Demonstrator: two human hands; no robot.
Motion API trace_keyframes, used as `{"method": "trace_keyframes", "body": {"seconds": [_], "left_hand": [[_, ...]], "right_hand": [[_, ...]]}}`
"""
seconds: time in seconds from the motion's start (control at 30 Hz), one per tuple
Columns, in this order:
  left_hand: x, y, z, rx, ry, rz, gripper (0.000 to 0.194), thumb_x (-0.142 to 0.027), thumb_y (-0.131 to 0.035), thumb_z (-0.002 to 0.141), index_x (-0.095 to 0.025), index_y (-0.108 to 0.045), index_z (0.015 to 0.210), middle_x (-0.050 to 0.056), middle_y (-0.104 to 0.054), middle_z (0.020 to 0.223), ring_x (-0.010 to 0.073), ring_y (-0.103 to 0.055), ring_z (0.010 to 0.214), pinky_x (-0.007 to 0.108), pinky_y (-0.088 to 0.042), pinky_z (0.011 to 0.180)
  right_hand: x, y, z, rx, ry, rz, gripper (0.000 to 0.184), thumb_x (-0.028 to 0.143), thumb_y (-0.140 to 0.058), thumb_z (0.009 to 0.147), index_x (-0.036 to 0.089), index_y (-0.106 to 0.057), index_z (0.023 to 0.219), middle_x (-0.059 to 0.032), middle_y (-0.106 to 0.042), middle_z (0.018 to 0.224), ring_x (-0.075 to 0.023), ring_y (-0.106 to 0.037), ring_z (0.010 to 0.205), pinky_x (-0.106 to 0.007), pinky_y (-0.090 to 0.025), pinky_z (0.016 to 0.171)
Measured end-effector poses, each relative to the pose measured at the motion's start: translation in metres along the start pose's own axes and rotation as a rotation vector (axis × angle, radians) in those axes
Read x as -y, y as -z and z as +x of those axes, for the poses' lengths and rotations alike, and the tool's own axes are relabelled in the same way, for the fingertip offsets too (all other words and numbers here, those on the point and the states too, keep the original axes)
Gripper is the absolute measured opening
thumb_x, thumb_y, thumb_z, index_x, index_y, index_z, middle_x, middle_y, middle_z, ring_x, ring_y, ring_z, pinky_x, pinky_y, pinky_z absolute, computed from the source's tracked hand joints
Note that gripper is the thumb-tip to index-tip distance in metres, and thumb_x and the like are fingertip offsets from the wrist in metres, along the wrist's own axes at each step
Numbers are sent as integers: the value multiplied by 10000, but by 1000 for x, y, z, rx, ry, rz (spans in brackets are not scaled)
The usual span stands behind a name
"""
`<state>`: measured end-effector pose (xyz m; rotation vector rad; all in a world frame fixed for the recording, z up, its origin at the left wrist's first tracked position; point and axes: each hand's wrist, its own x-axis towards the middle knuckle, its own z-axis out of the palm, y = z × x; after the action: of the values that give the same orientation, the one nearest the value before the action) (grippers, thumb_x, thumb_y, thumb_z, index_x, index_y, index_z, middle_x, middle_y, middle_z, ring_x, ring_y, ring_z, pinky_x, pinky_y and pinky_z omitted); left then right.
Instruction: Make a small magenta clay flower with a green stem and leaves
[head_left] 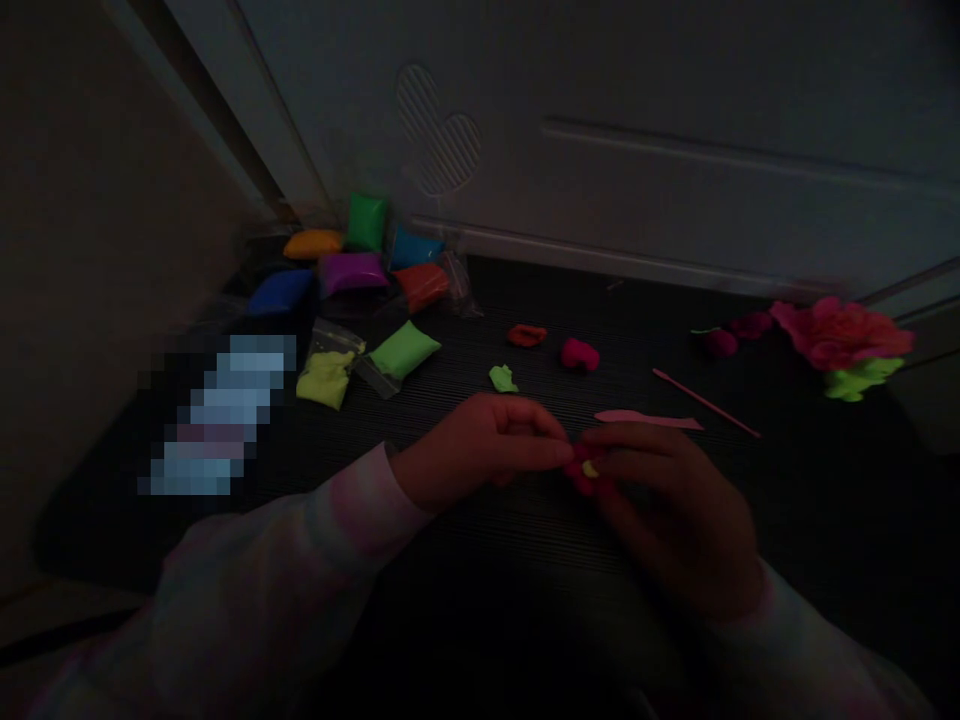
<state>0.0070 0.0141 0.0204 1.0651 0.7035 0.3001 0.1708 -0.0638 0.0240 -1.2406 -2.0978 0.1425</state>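
Red flower in our head view: we've got it just nearside of the knife, left hand pinching one edge, right hand fingers closed on the other, probably lightly so it won't squash. Pink lump and green scrap sit left of the knife, likely for easy reach.

Dark tabletop with a fine ribbed grain and a dull finish. Toward its far left corner, packets of thin plastic look glossy, some with clear, creased edges. Near the middle, loose lumps look dough-like and matt, as does the small flower above the tabletop. A knife and a stick, nearer the right edge, look like smooth plastic. Beyond the far edge, a smooth panel carries a ridged relief. Sleeves: soft matt cloth.
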Motion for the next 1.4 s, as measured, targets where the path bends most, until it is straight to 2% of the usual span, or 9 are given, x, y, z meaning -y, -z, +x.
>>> {"method": "trace_keyframes", "body": {"seconds": [0.27,0.6,0.77,1.03,1.1,1.2,1.3,1.4], "left_hand": [[-1,0,1,-21,13,33,139,-254,-619,652,-134,-550,672,-84,-459,464,18,-316,376,177,-190,379],[0,2,1,9,-20,-46,116,-233,-606,664,-141,-536,671,-84,-448,466,14,-311,380,168,-189,380],[0,3,2,-2,-4,-123,112,-221,-609,641,-142,-532,663,-78,-436,450,17,-312,370,164,-195,370],[1,3,3,16,5,-89,122,-236,-612,643,-143,-539,675,-75,-435,459,19,-311,376,162,-184,369],[1,4,3,15,3,-99,122,-241,-602,645,-149,-527,675,-85,-398,444,23,-291,370,165,-180,369],[0,4,3,-31,-18,-41,132,-274,-575,667,-164,-508,692,-96,-352,438,33,-272,372,172,-191,378],[0,3,2,-137,-102,297,153,-311,-562,695,-163,-528,705,-89,-363,464,45,-304,408,183,-221,411],[3,-1,-1,-218,-259,736,132,-299,-541,723,-169,-563,736,-92,-320,455,54,-312,426,193,-239,449]], "right_hand": [[1,-3,2,14,-47,-8,188,116,-517,755,225,-473,901,-26,-620,858,-139,-600,796,-240,-513,655],[0,-1,-1,15,22,2,219,51,-528,741,171,-490,920,-57,-589,910,-117,-567,862,-218,-477,737],[-1,-1,-1,16,46,20,192,57,-525,745,158,-500,906,-64,-591,901,-115,-571,846,-207,-480,720],[1,0,1,8,-25,81,178,84,-530,742,180,-508,891,-39,-620,848,-120,-588,809,-224,-489,703],[2,-1,0,-1,-120,156,209,93,-548,730,204,-517,904,-17,-626,848,-124,-590,816,-237,-487,722],[4,-2,1,-43,-438,428,250,137,-586,718,258,-526,929,21,-628,850,-111,-600,788,-229,-492,703],[1,-4,4,-93,-751,820,238,188,-595,722,278,-534,934,45,-631,806,-78,-603,683,-185,-494,608],[-6,-6,6,-120,-900,1052,255,194,-624,701,268,-535,927,60,-623,756,-51,-581,610,-154,-472,563]]}}
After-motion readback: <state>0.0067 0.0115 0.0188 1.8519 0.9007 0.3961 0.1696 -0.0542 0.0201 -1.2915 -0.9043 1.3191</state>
